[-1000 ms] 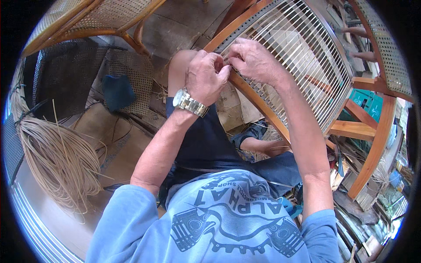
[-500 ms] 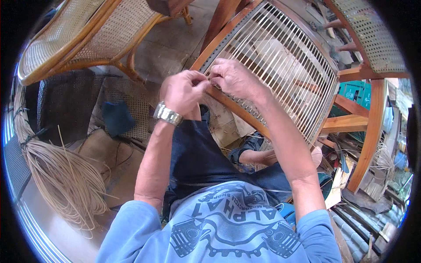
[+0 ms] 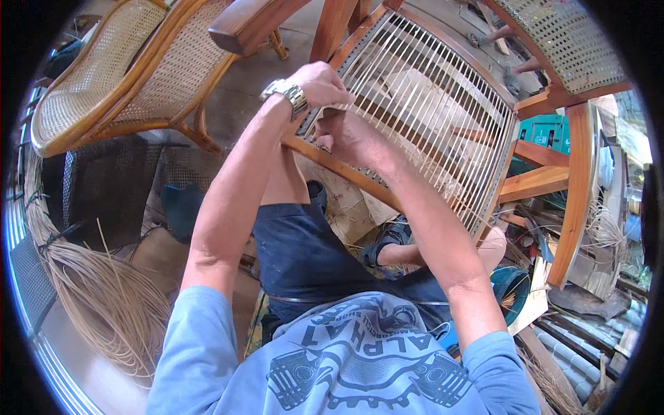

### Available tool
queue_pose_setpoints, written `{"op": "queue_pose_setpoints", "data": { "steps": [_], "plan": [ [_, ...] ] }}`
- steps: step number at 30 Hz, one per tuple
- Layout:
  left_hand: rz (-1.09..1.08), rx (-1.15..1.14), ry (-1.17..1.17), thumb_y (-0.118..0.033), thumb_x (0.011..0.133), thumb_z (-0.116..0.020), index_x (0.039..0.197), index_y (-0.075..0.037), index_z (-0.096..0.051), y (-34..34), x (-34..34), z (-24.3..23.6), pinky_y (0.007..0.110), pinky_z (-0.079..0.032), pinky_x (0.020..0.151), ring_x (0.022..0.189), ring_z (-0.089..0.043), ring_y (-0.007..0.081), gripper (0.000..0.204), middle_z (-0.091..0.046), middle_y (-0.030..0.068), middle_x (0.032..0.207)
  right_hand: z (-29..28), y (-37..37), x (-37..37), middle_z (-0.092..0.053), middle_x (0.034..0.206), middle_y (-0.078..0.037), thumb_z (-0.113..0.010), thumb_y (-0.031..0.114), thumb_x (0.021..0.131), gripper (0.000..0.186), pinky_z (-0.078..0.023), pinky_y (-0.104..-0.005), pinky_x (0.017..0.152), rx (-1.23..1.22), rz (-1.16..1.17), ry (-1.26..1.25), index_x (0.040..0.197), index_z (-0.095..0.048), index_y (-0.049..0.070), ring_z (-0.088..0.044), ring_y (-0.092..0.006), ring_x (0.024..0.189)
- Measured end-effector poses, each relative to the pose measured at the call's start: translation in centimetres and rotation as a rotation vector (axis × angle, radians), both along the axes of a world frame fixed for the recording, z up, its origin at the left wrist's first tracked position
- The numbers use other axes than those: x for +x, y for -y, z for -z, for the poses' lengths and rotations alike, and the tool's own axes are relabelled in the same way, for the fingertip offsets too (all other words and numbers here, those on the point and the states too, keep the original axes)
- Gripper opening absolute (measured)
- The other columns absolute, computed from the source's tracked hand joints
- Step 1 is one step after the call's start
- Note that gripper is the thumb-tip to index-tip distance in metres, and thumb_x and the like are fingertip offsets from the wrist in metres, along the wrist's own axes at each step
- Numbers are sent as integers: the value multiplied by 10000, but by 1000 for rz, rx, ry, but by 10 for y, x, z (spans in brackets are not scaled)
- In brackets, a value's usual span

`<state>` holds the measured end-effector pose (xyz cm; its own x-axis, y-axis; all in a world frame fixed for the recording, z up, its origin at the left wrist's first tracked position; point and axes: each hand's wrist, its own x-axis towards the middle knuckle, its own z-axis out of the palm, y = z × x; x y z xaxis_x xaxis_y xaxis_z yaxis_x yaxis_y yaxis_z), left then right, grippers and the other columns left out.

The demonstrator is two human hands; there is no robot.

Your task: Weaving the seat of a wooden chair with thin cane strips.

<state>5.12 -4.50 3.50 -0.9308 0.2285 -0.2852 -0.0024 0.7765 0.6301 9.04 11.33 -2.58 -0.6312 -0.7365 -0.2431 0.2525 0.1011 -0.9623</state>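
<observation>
A coil of loose tan cane strands (image 3: 104, 304) lies by the person's left side, and past the knees the wooden chair frame strung with pale cane strips (image 3: 443, 104) now sits nearer and steeper than a second ago. The left hand (image 3: 315, 83) has lifted above the right hand (image 3: 346, 138), both sets of fingers pinched narrow on a strand at the frame's near rail, so the weaving seems to be carrying on there.

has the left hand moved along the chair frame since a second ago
Yes. The left hand was on the near wooden rail beside the right hand; now it is farther up the cane strands.
</observation>
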Motion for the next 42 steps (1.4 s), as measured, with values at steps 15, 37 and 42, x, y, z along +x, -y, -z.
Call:
{"op": "queue_pose_setpoints", "data": {
  "steps": [15, 37, 42],
  "plan": [
    [-153, 248, 197, -251, 843, -766, 842, -9, -744, 7, 18, 19, 309, -520, 595, 602, -629, 124, 243, -689, 41, 686, -6, 2, 15, -601, 912, -65, -581, 81, 909, 145, -488, -342, 765, 325, -141, -708, 1032, -649, 44, -607, -213, 858],
    [-19, 245, 189, -123, 911, -685, 867, 3, -727, 19, 13, 31, 269, -519, 611, 651, -606, 82, 140, -684, 13, 736, -24, -16, 8, -644, 978, -116, -561, 105, 900, 97, -610, -402, 713, 329, -119, -1278, 871, -642, 58, -710, -275, 838],
    [23, 169, 122, -170, 893, -722, 870, -4, -739, 16, 14, 26, 300, -520, 610, 644, -610, 89, 168, -689, 31, 719, -39, -18, 10, -625, 1061, -117, -520, 107, 949, 127, -600, -415, 761, 416, -219, -1081, 941, -620, 28, -692, -294, 920]
  ]
}}
